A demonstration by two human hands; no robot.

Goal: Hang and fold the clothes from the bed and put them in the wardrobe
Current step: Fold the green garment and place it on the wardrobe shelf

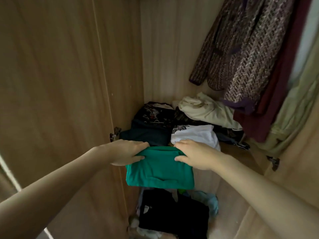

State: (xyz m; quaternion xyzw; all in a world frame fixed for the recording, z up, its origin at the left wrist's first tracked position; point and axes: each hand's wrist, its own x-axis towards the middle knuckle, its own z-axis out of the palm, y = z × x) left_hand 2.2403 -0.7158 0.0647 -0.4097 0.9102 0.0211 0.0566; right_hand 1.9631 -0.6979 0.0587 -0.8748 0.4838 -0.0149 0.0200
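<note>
1. The folded green garment (159,167) was held at the wardrobe shelf (241,156) front edge, just before the dark folded clothes (146,133).
2. I saw my left hand (127,151) gripping its left end, fingers curled over.
3. My right hand (195,155) gripped its right end, beside the white shirt (195,135).

Bare forearms, apparently no sleeves

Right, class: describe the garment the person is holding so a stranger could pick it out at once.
Look into the open wooden wardrobe, below the knitted coats hanging at upper right. In front of its shelf, the left hand and right hand grip a folded garment by its far edge. It is the only bright green piece; the shelved clothes behind are dark, white or cream.
</note>
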